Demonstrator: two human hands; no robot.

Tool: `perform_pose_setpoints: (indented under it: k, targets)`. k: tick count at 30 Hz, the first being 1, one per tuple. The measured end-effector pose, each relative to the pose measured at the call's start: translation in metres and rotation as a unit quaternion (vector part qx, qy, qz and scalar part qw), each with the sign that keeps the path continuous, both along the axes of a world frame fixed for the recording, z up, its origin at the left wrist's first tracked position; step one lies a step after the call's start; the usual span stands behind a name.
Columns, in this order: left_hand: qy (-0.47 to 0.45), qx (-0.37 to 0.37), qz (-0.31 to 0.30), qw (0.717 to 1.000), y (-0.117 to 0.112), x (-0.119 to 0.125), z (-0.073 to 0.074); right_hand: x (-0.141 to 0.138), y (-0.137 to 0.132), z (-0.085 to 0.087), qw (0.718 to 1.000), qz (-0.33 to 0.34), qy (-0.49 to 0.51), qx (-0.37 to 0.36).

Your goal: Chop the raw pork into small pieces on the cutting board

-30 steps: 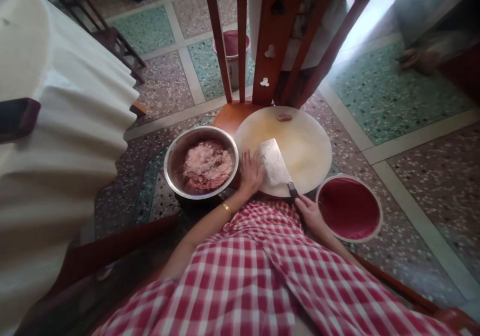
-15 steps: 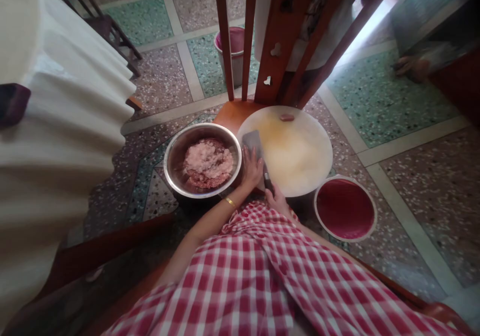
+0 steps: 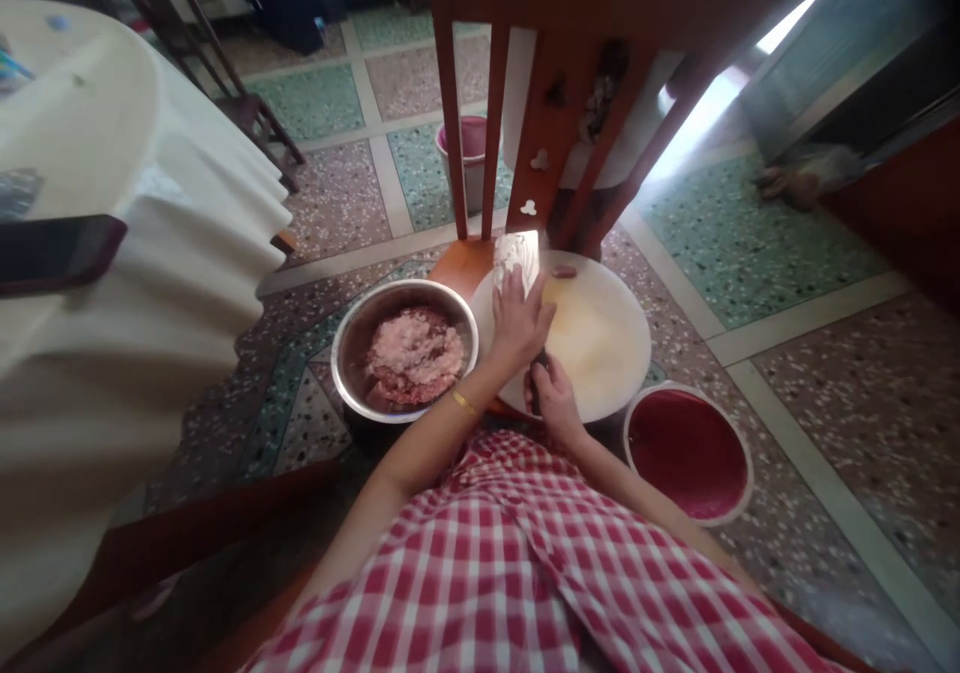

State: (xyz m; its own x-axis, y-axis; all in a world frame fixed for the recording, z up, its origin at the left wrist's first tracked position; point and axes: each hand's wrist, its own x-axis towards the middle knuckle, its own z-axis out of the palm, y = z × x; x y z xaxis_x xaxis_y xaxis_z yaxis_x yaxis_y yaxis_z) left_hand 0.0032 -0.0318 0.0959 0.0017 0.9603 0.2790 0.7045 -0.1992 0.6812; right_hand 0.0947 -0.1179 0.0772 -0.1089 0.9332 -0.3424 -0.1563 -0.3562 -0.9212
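A round pale chopping board [image 3: 600, 338] lies on a wooden chair seat in front of me. My right hand [image 3: 553, 395] grips the dark handle of a broad cleaver [image 3: 519, 253], whose blade points away over the board's far left edge. My left hand [image 3: 519, 321] rests on the flat of the blade, fingers spread along it. A small piece of meat [image 3: 564, 272] sits at the board's far edge. Left of the board stands a steel bowl [image 3: 352, 338] holding minced meat [image 3: 414, 353].
A red-lined round basin [image 3: 688, 451] sits on the tiled floor to the right. The chair back [image 3: 555, 103] rises behind the board, a pink bucket [image 3: 466, 153] beyond it. A table with white cloth [image 3: 135, 283] and a dark phone [image 3: 56, 251] is at left.
The cleaver has swung from lying across the board's near left side to pointing away along its far left edge. My right hand moved left to the handle and my left hand slid up the blade.
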Motion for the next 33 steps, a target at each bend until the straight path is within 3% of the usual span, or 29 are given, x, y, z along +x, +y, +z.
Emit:
perform_pose_setpoints:
  k: [3, 5, 7, 10, 13, 17, 22, 29, 33]
  targets:
    - [0.001, 0.054, -0.034, 0.998, -0.007, -0.021, 0.031, -0.003, 0.011, 0.027, 0.999, 0.031, -0.007, 0.032]
    - [-0.007, 0.077, -0.043, 0.996, -0.024, -0.046, 0.038, -0.011, 0.013, 0.037, 0.998, 0.056, 0.000, 0.040]
    - [-0.020, 0.085, -0.023, 0.996, -0.045, -0.075, 0.034, -0.021, 0.011, 0.039, 0.996, 0.083, 0.003, 0.037]
    - [-0.023, 0.076, 0.048, 0.996, -0.076, -0.118, 0.016, -0.037, 0.007, 0.037, 0.992, 0.124, 0.003, 0.018]
    - [0.038, 0.038, 0.078, 0.996, -0.098, -0.147, -0.003, -0.048, 0.007, 0.037, 0.986, 0.165, -0.007, -0.006]
    - [0.129, -0.027, 0.044, 0.990, -0.112, -0.155, -0.016, -0.050, 0.014, 0.047, 0.975, 0.217, -0.037, -0.021]
    - [0.164, -0.069, 0.020, 0.984, -0.115, -0.149, -0.020, -0.035, 0.025, 0.059, 0.965, 0.249, -0.062, -0.051]
    - [0.175, -0.070, 0.080, 0.979, -0.104, -0.169, -0.019, 0.012, 0.032, 0.073, 0.925, 0.365, -0.077, -0.071]
    - [0.164, -0.073, 0.129, 0.975, -0.099, -0.183, -0.022, 0.034, 0.028, 0.077, 0.914, 0.380, -0.113, -0.084]
